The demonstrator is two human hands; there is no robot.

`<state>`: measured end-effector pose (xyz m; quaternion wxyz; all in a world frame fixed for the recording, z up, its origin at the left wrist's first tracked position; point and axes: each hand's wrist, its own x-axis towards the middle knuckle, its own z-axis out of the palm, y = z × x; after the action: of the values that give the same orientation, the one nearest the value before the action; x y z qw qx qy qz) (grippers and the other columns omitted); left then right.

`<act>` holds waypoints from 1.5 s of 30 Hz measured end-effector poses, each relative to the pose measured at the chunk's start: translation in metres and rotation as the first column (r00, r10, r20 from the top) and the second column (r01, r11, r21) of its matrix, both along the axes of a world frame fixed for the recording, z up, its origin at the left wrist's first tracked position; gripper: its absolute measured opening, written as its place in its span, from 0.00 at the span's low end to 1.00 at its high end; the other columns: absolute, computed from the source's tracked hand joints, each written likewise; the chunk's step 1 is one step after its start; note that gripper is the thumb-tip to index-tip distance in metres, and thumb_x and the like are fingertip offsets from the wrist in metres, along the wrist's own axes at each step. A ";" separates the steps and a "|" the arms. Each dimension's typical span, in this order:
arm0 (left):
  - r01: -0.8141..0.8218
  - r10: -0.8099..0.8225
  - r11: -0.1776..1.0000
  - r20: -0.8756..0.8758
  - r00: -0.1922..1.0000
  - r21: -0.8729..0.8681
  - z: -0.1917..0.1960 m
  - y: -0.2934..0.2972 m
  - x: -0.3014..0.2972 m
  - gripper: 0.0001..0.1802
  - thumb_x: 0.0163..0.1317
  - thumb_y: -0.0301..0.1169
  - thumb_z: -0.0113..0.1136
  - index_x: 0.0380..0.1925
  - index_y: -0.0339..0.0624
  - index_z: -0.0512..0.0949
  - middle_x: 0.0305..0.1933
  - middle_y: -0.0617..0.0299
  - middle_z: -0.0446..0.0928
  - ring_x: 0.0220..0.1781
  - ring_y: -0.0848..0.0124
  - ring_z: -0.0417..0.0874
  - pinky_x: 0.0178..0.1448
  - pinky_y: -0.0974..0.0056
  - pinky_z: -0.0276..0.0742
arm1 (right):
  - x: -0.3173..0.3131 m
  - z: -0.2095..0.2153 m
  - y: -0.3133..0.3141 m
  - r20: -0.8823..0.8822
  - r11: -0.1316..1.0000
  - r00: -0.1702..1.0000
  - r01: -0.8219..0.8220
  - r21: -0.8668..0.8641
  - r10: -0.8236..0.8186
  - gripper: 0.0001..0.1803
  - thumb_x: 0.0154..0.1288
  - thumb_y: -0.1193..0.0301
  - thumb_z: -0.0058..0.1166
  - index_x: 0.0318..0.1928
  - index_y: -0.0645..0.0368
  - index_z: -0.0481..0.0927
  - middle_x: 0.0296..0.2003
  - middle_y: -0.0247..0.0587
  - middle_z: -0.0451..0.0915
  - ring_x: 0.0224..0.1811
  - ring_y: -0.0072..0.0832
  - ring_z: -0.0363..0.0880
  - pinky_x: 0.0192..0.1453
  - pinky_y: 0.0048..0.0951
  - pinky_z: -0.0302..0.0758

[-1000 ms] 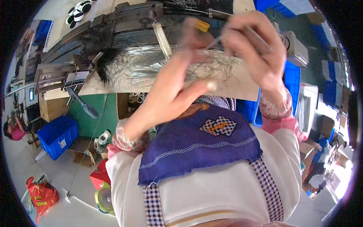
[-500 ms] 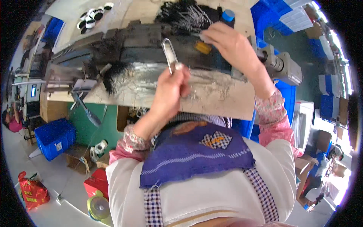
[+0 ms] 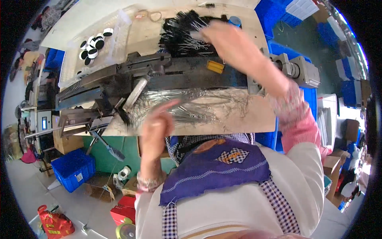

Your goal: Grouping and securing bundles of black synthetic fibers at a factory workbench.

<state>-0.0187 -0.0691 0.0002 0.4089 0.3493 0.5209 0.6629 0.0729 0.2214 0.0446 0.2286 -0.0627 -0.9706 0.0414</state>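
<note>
Right hand point(image 3: 229, 42) reaches across to the far side of the surface point(image 3: 254, 115), back of the hand up. Its fingers bend down at the right part of a black bristly heap point(image 3: 170, 40), where thin metal pieces point(image 3: 194, 47) lie strewn on top at many angles. Motion blur here; cannot tell how wide the fingers stand or whether they have hold of a piece.

Left hand point(image 3: 156, 130) is over the near edge of the surface, also blurred. Forefinger extended toward the upper right, the other fingers curled in. Cannot tell whether anything is inside the curl. Nearest to it: a loose spread of fine metal wires point(image 3: 199, 113) along the near strip of the surface.

Between the two hands a long dark metal machine point(image 3: 187, 75) runs across. A small yellow block point(image 3: 215, 66) sits on it, near the right forearm. A lever with a pale wrapped handle point(image 3: 136, 94) slants down to the left, close to the wires. Grey cylindrical motor point(image 3: 298, 71) at the machine's right end.

Far left of the surface: clear plastic tray point(image 3: 123, 34), round black-and-white pieces point(image 3: 93, 49) in a cluster inside. Blue cap point(image 3: 234, 20) just beyond the right hand.

Below, on the floor at left: blue bin point(image 3: 73, 171), red bag point(image 3: 56, 224).
</note>
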 end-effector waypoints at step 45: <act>-0.171 -0.400 0.895 0.910 0.105 0.413 0.043 0.061 -0.026 0.16 0.67 0.41 0.50 0.37 0.36 0.68 0.16 0.66 0.66 0.07 0.80 0.62 0.11 0.75 0.50 | -0.042 -0.013 -0.019 -0.046 0.701 0.960 -0.234 -0.674 0.276 0.09 0.57 0.72 0.58 0.36 0.65 0.82 0.28 0.51 0.81 0.33 0.40 0.80 0.40 0.34 0.74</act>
<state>-0.0448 -0.0082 0.0433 0.6153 -0.0618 -0.0714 0.7826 0.0312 0.2024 0.0320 0.1538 -0.0073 -0.8950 0.4186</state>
